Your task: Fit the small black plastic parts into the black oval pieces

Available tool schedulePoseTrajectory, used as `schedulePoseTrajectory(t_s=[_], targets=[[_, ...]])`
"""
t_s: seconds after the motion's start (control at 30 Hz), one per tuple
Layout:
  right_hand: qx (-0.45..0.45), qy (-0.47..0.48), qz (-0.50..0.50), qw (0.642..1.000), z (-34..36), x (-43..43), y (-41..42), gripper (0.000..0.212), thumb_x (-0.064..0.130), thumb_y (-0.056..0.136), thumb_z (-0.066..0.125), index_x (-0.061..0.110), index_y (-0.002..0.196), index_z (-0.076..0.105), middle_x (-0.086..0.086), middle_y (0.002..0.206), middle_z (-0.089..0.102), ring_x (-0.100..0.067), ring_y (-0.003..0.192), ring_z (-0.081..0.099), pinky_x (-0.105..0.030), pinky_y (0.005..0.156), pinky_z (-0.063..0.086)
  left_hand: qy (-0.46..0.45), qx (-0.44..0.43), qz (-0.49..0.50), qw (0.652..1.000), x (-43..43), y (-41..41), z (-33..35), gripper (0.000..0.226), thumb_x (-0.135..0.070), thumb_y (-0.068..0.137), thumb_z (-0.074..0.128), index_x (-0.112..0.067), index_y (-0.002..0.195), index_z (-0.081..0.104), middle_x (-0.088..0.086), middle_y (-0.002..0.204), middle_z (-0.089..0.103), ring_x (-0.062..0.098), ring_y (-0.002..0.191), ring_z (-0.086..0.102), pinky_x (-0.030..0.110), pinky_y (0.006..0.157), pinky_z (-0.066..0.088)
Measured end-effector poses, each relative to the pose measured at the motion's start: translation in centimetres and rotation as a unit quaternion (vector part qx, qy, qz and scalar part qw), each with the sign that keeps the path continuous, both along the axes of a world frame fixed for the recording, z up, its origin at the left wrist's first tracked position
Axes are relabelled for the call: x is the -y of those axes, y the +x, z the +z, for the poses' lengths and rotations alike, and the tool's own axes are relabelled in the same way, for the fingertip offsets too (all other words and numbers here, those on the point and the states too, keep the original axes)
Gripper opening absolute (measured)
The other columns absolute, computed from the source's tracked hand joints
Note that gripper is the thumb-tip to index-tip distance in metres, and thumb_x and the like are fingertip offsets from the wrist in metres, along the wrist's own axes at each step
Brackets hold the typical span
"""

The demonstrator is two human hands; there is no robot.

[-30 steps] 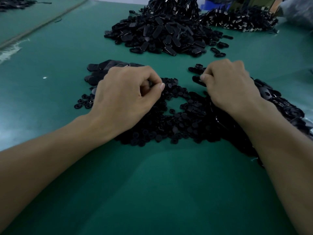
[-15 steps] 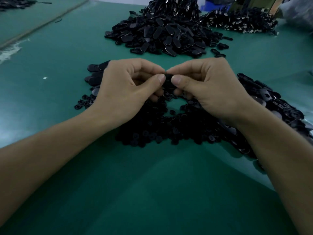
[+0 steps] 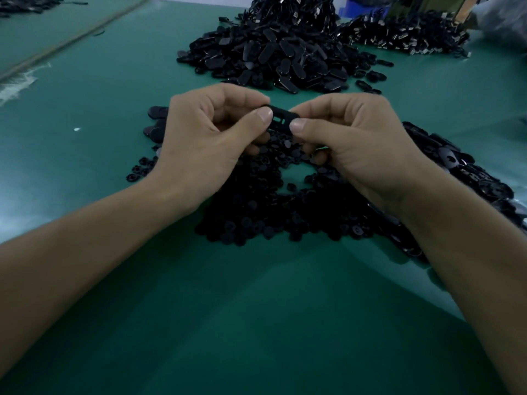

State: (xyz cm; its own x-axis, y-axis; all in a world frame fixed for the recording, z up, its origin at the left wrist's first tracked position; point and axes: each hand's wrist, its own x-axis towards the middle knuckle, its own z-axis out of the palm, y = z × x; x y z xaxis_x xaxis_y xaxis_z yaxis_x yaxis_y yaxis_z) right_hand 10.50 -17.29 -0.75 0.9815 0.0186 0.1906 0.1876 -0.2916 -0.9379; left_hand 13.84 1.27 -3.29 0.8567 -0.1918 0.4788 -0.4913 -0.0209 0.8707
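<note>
I pinched one oval (image 3: pixel 281 118) between both hands. My left hand (image 3: pixel 205 138) gripped its left end and my right hand (image 3: pixel 359 143) its right end, each with the thumb on the near face and curled fingers behind. Only the middle of the oval showed between my thumbs, with a slotted opening facing me. I could not tell whether a small part sat in it. The oval was held off the table (image 3: pixel 256 323), above the far side of the heap.

The one container in the head view was a blue bin (image 3: pixel 363 8) at the far edge, behind the piles, and its contents were hidden. Everything else lay loose on the green table. A heap of small parts (image 3: pixel 256 206) spread under and between my wrists, with a patch of green showing in its middle just below my fingers. The right ovals (image 3: pixel 462 172) lay banked along that heap's right side, beside my right forearm. The left ovals (image 3: pixel 156 112) showed just beyond my left hand. Farther back rose a tall pile (image 3: pixel 273 52) of ovals, and a second pile (image 3: pixel 405 35) with pale glints sat to its right.

Green table stretched wide from the heap toward me, and to the left of my left arm as far as a diagonal seam (image 3: pixel 77 38).
</note>
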Motion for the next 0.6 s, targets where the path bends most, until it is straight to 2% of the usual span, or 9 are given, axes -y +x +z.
schedulePoseTrajectory(t_s=[0.1,0.23,0.37,0.47,0.53,0.6], targets=[[-0.003,0.003,-0.006,1.0,-0.1,0.0,0.1,0.018,0.013,0.096,0.065,0.022,0.082,0.073,0.007,0.065,0.064,-0.006,0.063,0.056,-0.021,0.058,0.045,-0.004,-0.02,-0.017,1.0,0.1,-0.1,-0.1,0.009,-0.011,0.089,0.074,-0.018,0.088,0.069,-0.003,0.071,0.075,0.014,0.068,0.074,0.022,0.061,0.057],[0.001,-0.01,-0.01,1.0,0.0,-0.1,-0.1,0.015,0.016,0.097,0.065,0.023,0.085,0.072,0.009,0.066,0.065,-0.004,0.064,0.058,-0.021,0.06,0.046,-0.022,-0.033,-0.023,0.999,0.2,-0.1,0.0,0.009,-0.01,0.088,0.075,-0.016,0.09,0.069,0.0,0.07,0.074,0.014,0.067,0.073,0.023,0.062,0.057],[-0.007,0.057,0.006,0.998,0.0,-0.5,-0.2,0.01,0.01,0.096,0.065,0.016,0.089,0.069,0.004,0.071,0.071,-0.007,0.065,0.063,-0.021,0.06,0.047,-0.059,-0.055,-0.034,0.996,0.2,-0.1,0.1,0.02,-0.015,0.086,0.078,-0.015,0.104,0.069,0.002,0.084,0.078,0.015,0.077,0.074,0.024,0.069,0.058],[-0.009,0.086,0.029,0.996,0.0,-1.2,-0.3,0.007,0.003,0.095,0.065,0.01,0.095,0.068,-0.002,0.075,0.074,-0.012,0.068,0.067,-0.021,0.062,0.051,-0.034,-0.04,-0.037,0.998,0.3,-0.3,0.0,0.013,-0.014,0.088,0.077,-0.017,0.1,0.072,0.0,0.086,0.079,0.013,0.078,0.075,0.022,0.07,0.058],[0.009,0.034,0.018,0.999,-0.1,-1.3,-0.3,0.01,0.002,0.093,0.066,0.01,0.098,0.071,-0.005,0.079,0.076,-0.011,0.07,0.07,-0.02,0.065,0.053,-0.026,-0.036,-0.029,0.999,0.3,-0.2,-0.1,0.01,-0.012,0.09,0.075,-0.019,0.097,0.073,0.0,0.084,0.078,0.014,0.077,0.075,0.023,0.07,0.058],[0.041,-0.079,-0.025,0.996,-0.3,-1.1,-0.3,0.014,0.007,0.093,0.067,0.014,0.102,0.075,0.0,0.078,0.076,-0.005,0.071,0.071,-0.016,0.068,0.053,-0.026,-0.041,-0.024,0.999,0.3,0.0,-0.3,0.011,-0.009,0.092,0.072,-0.019,0.098,0.072,0.0,0.082,0.077,0.014,0.077,0.074,0.024,0.071,0.059]])
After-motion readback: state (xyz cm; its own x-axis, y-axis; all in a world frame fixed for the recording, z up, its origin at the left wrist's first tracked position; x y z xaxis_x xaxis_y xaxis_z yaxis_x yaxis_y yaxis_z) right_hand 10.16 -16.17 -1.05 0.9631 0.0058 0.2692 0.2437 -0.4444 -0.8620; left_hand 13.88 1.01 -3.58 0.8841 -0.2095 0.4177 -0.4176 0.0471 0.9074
